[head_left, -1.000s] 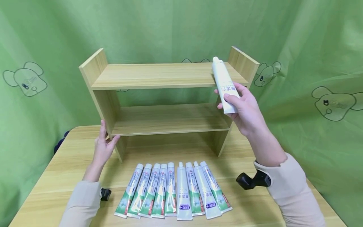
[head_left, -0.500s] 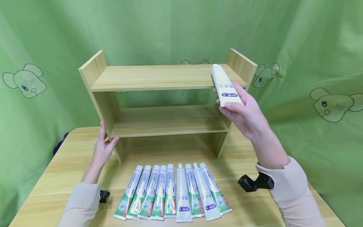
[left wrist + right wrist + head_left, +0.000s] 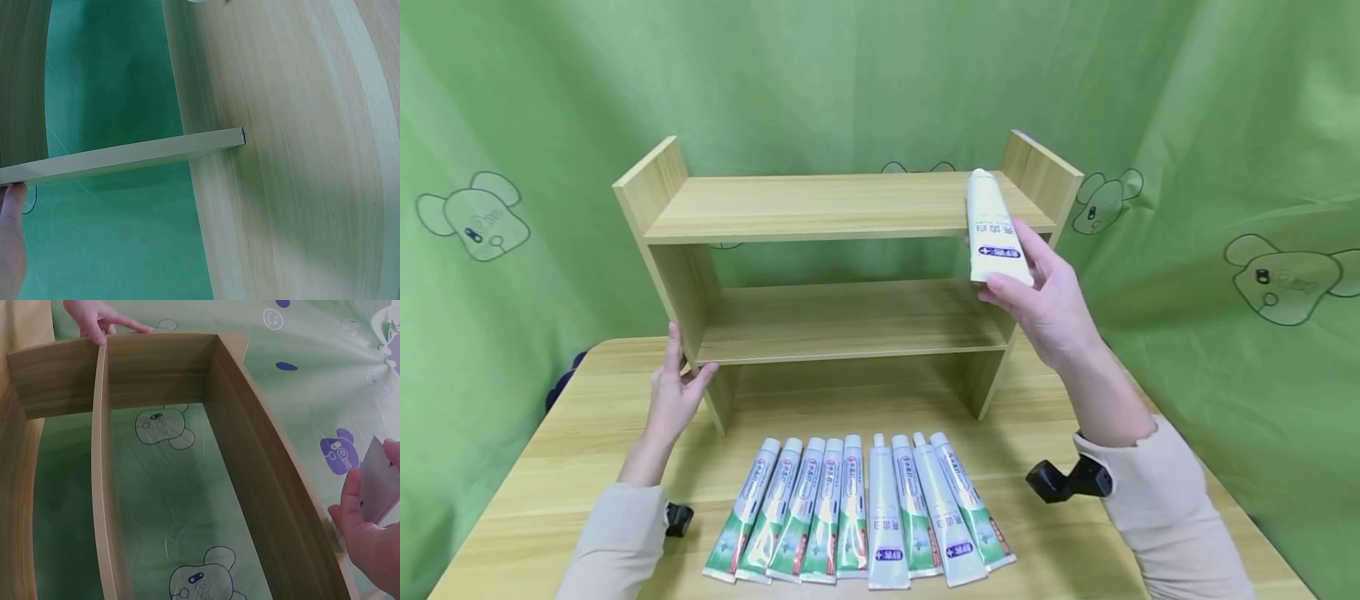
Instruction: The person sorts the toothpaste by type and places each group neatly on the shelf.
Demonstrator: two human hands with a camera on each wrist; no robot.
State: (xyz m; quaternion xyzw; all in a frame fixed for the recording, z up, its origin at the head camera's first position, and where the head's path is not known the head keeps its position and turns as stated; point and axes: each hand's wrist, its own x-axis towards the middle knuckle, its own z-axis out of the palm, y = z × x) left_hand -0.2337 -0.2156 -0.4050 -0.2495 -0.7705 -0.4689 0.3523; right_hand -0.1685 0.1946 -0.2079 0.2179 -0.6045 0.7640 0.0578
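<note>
A wooden two-tier shelf [image 3: 835,208] stands on the table. At its left side, my left hand [image 3: 673,404] holds the side panel, thumb on the front edge of the middle board and forefinger along the outer face. In front of the top board's right end, my right hand [image 3: 1052,304] grips a white toothpaste tube [image 3: 988,212] by its flat crimped end, thumb on top. The cap end points away, and a purple label faces up. The right wrist view shows only the flat end of that tube [image 3: 377,481] between thumb and fingers.
On the table [image 3: 572,450], several green-and-white toothpaste tubes [image 3: 745,508] and two white ones [image 3: 887,508] lie fanned out in a row before the shelf, caps toward it. A green curtain [image 3: 850,83] with cartoon animal heads hangs behind and at both sides.
The tube in my right hand has tipped and lowered at its cap end, bringing its purple label into view, with the thumb now nearer the crimped end. The left hand stays put.
</note>
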